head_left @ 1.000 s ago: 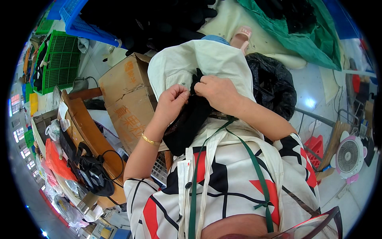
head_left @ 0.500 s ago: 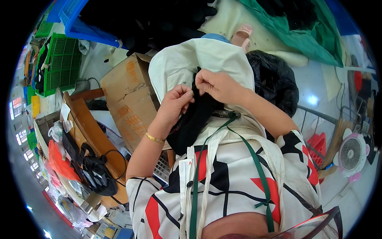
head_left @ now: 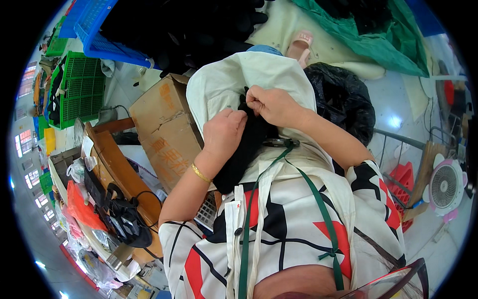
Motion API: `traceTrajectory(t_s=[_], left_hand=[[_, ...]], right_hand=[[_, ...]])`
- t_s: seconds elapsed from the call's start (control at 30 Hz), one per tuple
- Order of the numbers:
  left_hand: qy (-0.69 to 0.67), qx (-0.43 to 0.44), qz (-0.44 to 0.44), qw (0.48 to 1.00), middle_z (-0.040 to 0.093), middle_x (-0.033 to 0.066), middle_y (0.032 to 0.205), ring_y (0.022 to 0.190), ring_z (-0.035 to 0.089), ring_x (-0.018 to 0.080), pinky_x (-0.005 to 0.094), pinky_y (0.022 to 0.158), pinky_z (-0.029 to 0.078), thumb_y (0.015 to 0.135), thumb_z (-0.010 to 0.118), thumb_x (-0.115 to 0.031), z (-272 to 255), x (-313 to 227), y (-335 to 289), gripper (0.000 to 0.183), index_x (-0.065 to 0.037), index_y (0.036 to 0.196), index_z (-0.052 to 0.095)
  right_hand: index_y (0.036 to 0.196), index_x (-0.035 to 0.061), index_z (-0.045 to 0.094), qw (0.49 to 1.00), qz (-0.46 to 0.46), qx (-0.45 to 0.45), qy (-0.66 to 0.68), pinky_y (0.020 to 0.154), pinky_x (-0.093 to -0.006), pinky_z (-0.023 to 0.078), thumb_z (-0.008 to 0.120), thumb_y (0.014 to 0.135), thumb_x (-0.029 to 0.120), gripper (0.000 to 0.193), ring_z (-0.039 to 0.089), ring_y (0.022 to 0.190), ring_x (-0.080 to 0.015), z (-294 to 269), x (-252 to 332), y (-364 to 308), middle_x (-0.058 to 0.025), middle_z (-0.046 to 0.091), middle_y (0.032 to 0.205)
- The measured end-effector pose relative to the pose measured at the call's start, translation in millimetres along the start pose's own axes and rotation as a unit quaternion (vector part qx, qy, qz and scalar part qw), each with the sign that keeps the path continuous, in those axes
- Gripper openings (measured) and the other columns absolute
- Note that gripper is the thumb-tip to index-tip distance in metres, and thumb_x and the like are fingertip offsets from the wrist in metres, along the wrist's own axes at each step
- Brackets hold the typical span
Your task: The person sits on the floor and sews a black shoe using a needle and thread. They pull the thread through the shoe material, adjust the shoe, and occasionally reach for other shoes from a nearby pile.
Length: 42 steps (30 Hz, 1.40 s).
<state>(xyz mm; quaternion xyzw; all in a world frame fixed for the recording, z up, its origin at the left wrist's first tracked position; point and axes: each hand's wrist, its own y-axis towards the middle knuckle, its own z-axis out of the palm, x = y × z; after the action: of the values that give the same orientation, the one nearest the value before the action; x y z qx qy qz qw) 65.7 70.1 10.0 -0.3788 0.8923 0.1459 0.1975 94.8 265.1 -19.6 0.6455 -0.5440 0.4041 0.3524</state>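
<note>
A long piece of soft black fabric (head_left: 244, 149) lies over my lap, on the off-white apron (head_left: 211, 82); I cannot tell what kind of item it is. My right hand (head_left: 274, 105) pinches its upper end between thumb and fingertips. Beside it, my left hand (head_left: 224, 132) is closed on the fabric's left edge, back of the hand upward and fingertips hidden. The two hands are close together but apart. At my waist, partly under the fabric, is a dark rounded object (head_left: 279, 143) near the green apron cord (head_left: 271, 164).
A blue crate (head_left: 92, 30) heaped with black items stands ahead on the left. A cardboard box (head_left: 164, 132) and wooden bench (head_left: 117, 172) are at my left. To the right are a black plastic bag (head_left: 343, 99), green sheet (head_left: 378, 52) and white fan (head_left: 443, 187).
My left hand has turned so its back faces up, and its fingers have curled over the fabric. My right hand keeps its pinch almost in place. The view has shifted slightly.
</note>
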Motion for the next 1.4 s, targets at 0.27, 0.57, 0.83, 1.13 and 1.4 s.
traceTrajectory(t_s=[0.27, 0.57, 0.83, 1.13, 1.4], left_hand=[[0.026, 0.042, 0.028, 0.998, 0.062, 0.0065, 0.078, 0.07, 0.062, 0.0277, 0.0386, 0.06, 0.05, 0.081, 0.071, -0.015, 1.9, 0.8, 7.4, 0.006, -0.011, 0.086, 0.071], [0.003, -0.01, 0.072, 0.997, 0.06, 0.007, 0.087, 0.082, 0.059, 0.0291, 0.0394, 0.068, 0.051, 0.08, 0.071, -0.013, 8.5, -0.1, 5.9, 0.006, -0.007, 0.082, 0.069], [-0.253, 0.046, -0.111, 0.96, 0.059, 0.0081, 0.081, 0.079, 0.058, 0.0201, 0.0313, 0.068, 0.045, 0.086, 0.069, -0.013, 24.6, 31.2, 1.2, 0.013, 0.0, 0.083, 0.068], [-0.384, 0.051, -0.184, 0.904, 0.062, 0.0099, 0.085, 0.077, 0.059, 0.0179, 0.03, 0.07, 0.046, 0.087, 0.069, -0.016, 34.2, 40.7, -1.9, 0.019, 0.003, 0.086, 0.069], [-0.499, 0.082, -0.281, 0.816, 0.065, -0.0029, 0.081, 0.072, 0.054, 0.0048, 0.0208, 0.062, 0.042, 0.09, 0.068, -0.017, 29.4, 37.5, -4.2, 0.013, -0.005, 0.092, 0.07]], right_hand=[[0.093, 0.0023, 0.053, 0.992, 0.01, -0.015, 0.127, 0.063, -0.0324, 0.048, 0.055, 0.093, 0.005, 0.004, 0.061, 0.066, -0.0203, -2.9, 11.7, -2.3, -0.0088, 0.061, 0.072], [0.094, 0.0039, 0.054, 0.968, -0.064, -0.13, 0.203, 0.064, -0.0264, 0.047, 0.055, 0.097, 0.008, 0.005, 0.058, 0.068, -0.0112, -42.4, 45.5, 0.9, -0.0036, 0.06, 0.073], [0.099, 0.0062, 0.059, 0.946, -0.032, -0.072, -0.315, 0.068, -0.0431, 0.051, 0.07, 0.083, 0.03, 0.03, 0.064, 0.082, -0.0324, -37.3, 23.7, -48.4, -0.0128, 0.062, 0.081], [0.091, 0.0036, 0.06, 0.928, 0.074, 0.2, -0.307, 0.07, -0.0463, 0.052, 0.066, 0.084, 0.026, 0.024, 0.065, 0.082, -0.0361, -8.5, 15.5, -84.9, -0.016, 0.067, 0.082], [0.102, 0.0057, 0.057, 0.976, 0.097, 0.137, -0.142, 0.071, -0.0401, 0.05, 0.062, 0.086, 0.021, 0.023, 0.064, 0.081, -0.0345, -53.0, 38.1, -72.3, -0.0147, 0.065, 0.086]])
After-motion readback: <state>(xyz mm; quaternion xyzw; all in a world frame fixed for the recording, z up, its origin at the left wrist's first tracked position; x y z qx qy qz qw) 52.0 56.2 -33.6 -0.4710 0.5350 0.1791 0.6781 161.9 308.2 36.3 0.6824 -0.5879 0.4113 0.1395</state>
